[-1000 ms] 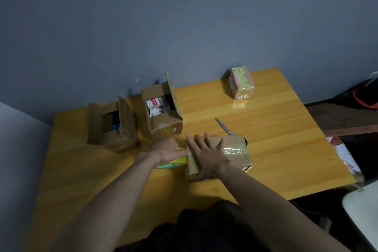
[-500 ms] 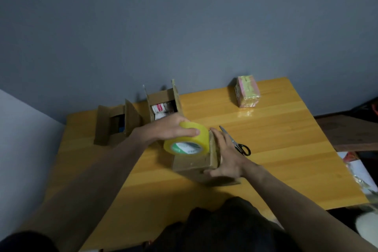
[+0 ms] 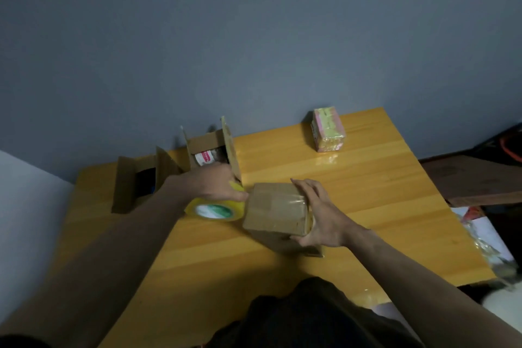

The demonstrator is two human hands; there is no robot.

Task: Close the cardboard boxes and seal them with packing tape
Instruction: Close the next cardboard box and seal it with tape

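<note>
Compared with half a second back, the closed cardboard box [image 3: 275, 207] has been turned so a broad taped face is shown to the camera, where only a narrow edge was seen before; it is tilted up on the wooden table [image 3: 367, 206], near the front middle, with its lower edge on the wood. The tape roll [image 3: 215, 208] has been brought down lower too and is now pressed right against the box's left side, instead of being held up over the top corner; the scissors that were lying just behind the box can't be seen anymore, hidden by the box and hand probably.

The left hand [image 3: 217, 183] is curled over the top of the yellow roll, which is gripped from above, knuckles up, forearm stretched in from the lower left; a bit of yellow tape edge is seen by the fingers. The right hand [image 3: 322, 216] is wrapped round the right end of the box; the fingers are hooked over the top far corner and the thumb is tucked under the near corner, so the box is clamped between them, wrist bent inward.

Further back, two open cardboard boxes are stood by the wall, flaps up: one [image 3: 211, 151] with a white label showing inside, one [image 3: 138, 178] to its left with a dark inside. A pink and yellow wrapped packet [image 3: 328, 129] is sat well apart at the far right of the table.
</note>
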